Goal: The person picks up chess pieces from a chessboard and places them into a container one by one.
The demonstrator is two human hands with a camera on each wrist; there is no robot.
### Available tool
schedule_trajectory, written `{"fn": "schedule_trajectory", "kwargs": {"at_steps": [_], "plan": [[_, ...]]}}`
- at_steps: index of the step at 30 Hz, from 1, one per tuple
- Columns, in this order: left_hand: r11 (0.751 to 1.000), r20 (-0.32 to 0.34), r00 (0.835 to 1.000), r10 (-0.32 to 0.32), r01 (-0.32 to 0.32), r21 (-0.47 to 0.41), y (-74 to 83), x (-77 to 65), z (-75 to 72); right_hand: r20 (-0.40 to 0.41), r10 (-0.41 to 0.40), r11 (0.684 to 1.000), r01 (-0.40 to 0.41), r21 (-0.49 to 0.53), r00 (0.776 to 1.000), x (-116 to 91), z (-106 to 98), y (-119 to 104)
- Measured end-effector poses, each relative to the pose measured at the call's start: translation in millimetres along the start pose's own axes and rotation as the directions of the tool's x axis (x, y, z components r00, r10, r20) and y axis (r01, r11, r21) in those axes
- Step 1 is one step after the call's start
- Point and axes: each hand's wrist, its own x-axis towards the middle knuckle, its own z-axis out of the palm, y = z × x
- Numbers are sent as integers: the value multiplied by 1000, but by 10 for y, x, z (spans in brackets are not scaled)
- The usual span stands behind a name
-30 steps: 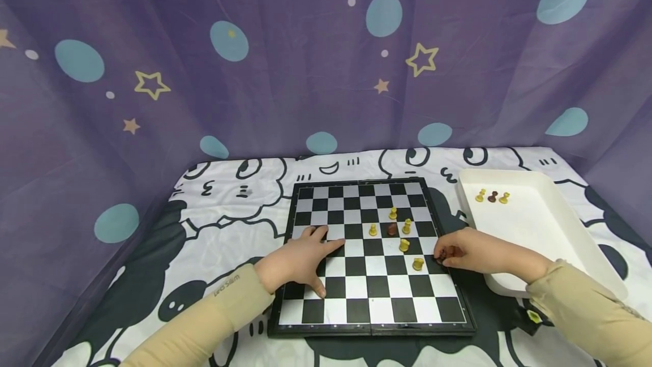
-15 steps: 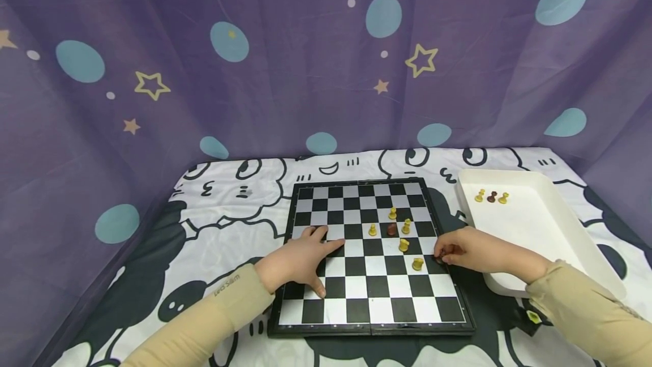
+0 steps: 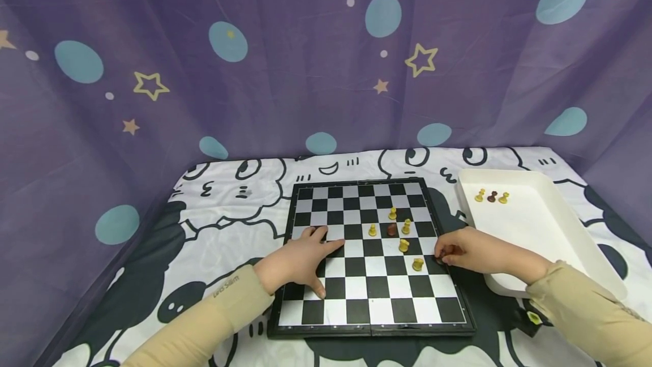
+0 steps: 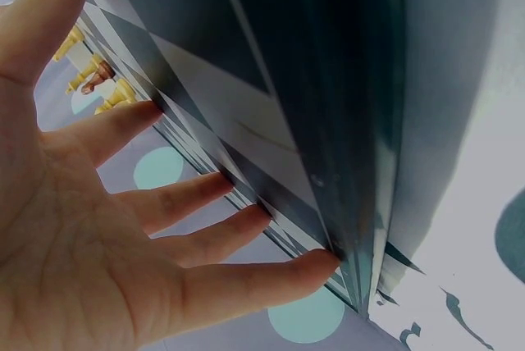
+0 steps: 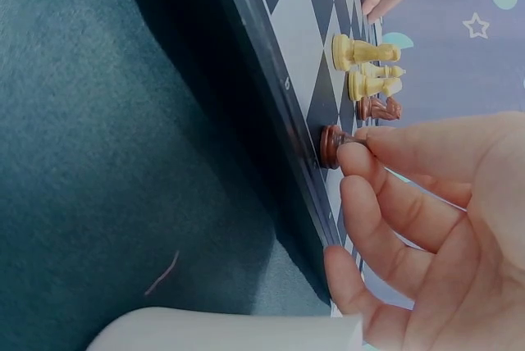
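Note:
A black-and-white chessboard [image 3: 356, 284] lies on the cloth. My left hand [image 3: 300, 259] rests on its left side with fingers spread, and the left wrist view shows the fingertips touching the board. At the right edge, my right hand [image 3: 466, 249] pinches a brown chess piece [image 5: 330, 147] between thumb and forefinger. Its base sits at an edge square; the fingers cover its top. Left of it stand yellow knights [image 3: 417, 264], a brown knight [image 5: 379, 108], a yellow pawn [image 3: 373, 230] and other yellow pieces [image 3: 406, 226].
A white tray [image 3: 555, 225] stands right of the board under the right forearm, with two yellow pieces [image 3: 503, 197] and a brown pawn [image 3: 492, 196] in it. A small dark object with a yellow-green patch [image 3: 533, 316] lies near the right sleeve. A purple curtain [image 3: 285, 101] hangs behind.
The right fingers have closed slightly around the brown piece since a second ago. Both hands otherwise stay in place, and the other pieces have not moved.

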Motion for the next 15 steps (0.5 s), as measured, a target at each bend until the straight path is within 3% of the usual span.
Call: {"fn": "schedule_trajectory", "kwargs": {"at_steps": [15], "plan": [[1000, -4, 1000, 6, -6, 2, 6, -15, -9, -47, -16, 1000, 16, -3, 999, -15, -65, -18]]}}
